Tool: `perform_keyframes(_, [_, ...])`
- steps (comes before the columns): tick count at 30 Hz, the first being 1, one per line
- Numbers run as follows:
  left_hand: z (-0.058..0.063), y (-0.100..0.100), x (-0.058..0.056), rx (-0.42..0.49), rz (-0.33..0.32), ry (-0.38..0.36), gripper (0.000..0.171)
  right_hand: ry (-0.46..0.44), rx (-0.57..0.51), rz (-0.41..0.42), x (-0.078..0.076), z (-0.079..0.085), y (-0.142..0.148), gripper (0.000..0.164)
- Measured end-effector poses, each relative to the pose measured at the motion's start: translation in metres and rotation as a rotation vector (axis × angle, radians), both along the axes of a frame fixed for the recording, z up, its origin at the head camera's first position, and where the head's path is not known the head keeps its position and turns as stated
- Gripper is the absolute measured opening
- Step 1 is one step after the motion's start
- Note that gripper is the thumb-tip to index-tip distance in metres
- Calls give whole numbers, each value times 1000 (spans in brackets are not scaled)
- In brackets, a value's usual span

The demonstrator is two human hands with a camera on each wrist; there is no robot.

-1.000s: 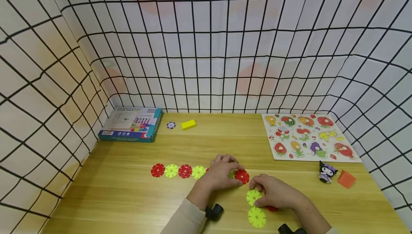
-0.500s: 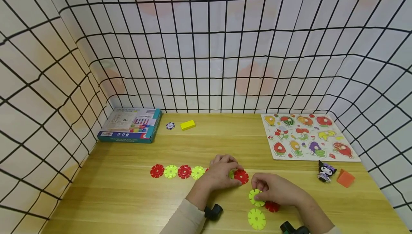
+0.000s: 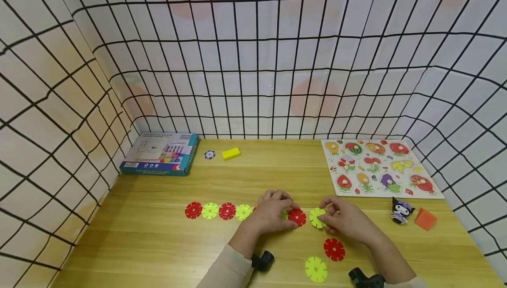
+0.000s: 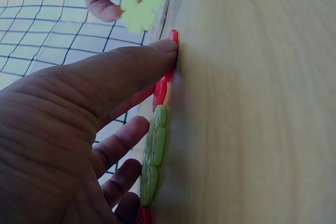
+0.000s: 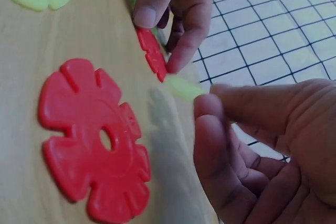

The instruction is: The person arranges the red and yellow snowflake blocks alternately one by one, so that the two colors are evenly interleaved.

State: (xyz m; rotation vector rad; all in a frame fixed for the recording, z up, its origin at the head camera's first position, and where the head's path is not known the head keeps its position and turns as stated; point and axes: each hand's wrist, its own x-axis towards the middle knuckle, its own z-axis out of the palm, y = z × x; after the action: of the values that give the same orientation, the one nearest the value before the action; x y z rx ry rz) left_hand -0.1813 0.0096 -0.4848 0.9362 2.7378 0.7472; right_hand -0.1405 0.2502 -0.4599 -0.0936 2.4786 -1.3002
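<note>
A row of alternating red and yellow-green notched snowflake discs lies across the table; my left hand [image 3: 267, 215] covers its middle. That hand's thumb and a finger grip opposite edges of the red snowflake disc [image 3: 297, 218] at the right end, also between its fingertips in the right wrist view. My right hand [image 3: 348, 220] pinches a yellow-green snowflake disc [image 3: 315, 219] between thumb and fingers, just right of that red disc with a small gap. In the right wrist view it appears edge-on, tilted above the table. Nearer me lie a loose red snowflake disc [image 3: 329, 252] and a yellow-green one [image 3: 310, 274].
A boxed set [image 3: 160, 154] stands at the back left, beside a small round chip [image 3: 210, 154] and a yellow block [image 3: 231, 154]. At the right are a fruit puzzle board [image 3: 376, 173], a small figurine [image 3: 401, 212] and an orange block [image 3: 425, 220]. Black netting surrounds the table.
My right hand has lifted the yellow-green disc from near the loose discs and moved it away from me to the row's right end, uncovering the loose red disc. The left hand stays put.
</note>
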Motion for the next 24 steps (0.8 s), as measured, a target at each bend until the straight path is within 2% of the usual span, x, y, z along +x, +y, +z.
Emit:
perform_keyframes(2, [0, 0, 0, -1, 0, 0, 39, -8, 10, -26, -1, -3, -1, 27])
perform_keyframes(8, [-1, -1, -1, 4, -6, -6, 38, 10, 146, -78, -3, -7, -5, 21])
perform_keyframes(13, [1, 0, -2, 7, -8, -6, 38, 26, 224, -107, -3, -8, -10, 23])
perform_keyframes(24, [1, -3, -2, 13, -9, -32, 38, 29, 257, -135, -3, -12, -17, 26])
